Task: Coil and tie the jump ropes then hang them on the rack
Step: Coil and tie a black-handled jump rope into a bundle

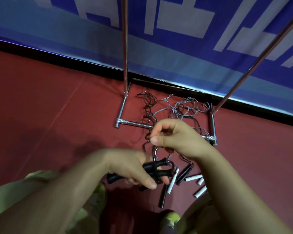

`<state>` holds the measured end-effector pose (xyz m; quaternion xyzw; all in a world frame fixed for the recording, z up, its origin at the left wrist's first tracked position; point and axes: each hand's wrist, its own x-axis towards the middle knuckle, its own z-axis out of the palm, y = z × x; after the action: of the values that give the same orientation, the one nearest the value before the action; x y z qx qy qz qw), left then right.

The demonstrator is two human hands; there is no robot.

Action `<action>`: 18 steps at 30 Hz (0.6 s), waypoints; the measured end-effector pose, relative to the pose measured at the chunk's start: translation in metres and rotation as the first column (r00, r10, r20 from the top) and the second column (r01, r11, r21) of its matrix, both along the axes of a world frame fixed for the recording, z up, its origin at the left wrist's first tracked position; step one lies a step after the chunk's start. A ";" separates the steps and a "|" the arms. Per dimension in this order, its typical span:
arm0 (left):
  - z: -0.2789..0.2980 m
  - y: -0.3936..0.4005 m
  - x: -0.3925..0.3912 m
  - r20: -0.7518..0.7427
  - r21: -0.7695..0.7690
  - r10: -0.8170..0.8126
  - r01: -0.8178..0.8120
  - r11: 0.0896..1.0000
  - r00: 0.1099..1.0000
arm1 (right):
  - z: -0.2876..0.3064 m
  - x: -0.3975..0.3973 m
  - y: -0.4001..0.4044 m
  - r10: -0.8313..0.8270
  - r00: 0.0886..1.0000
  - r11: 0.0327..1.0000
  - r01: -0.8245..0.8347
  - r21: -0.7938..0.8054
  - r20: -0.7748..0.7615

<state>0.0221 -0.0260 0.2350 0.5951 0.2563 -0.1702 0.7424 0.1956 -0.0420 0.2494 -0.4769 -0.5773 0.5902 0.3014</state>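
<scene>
Yellow-green trousers [10, 196] and matching shoes [172, 218] fill the six o'clock edge, with both bare forearms reaching up from there. At centre, the left hand [130, 168] curls its fingers around a pair of ribbed black rubber jump-rope handles [159, 168], the thumb pointing toward five o'clock. Just toward one o'clock from it, the right hand [174, 139] pinches a thin dark cord [154, 152] between thumb and forefinger, its other fingers loosely curled; the cord runs down to the held handles. On the dark red floor [49, 115], at four o'clock from the hands, lie loose black cylindrical handles [183, 175] and white cylindrical handles [194, 177], close together. Toward twelve o'clock, tangled dark and grey ropes [181, 107] sprawl inside the chrome tubular base of the rack [135, 124], whose two uprights rise toward twelve and two o'clock. Behind it stands a blue banner with white lettering [176, 24].
</scene>
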 end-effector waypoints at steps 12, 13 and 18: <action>-0.007 0.021 -0.020 0.190 -0.409 0.660 -0.552 0.726 0.727 | -0.019 0.001 0.009 -0.209 0.941 0.977 0.188 -0.103 -0.265; -0.005 0.021 -0.019 0.158 -0.384 0.688 -0.597 0.704 0.709 | -0.019 0.001 0.009 -0.213 0.957 0.976 0.200 -0.084 -0.198; -0.001 0.020 -0.012 0.109 -0.178 0.720 -0.699 0.692 0.685 | -0.026 -0.001 0.007 -0.278 0.960 0.960 0.278 -0.020 -0.004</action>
<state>0.0101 -0.0062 0.2341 0.4150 0.3916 0.1669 0.8041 0.1950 -0.0352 0.2237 -0.5541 -0.4977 0.5493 0.3788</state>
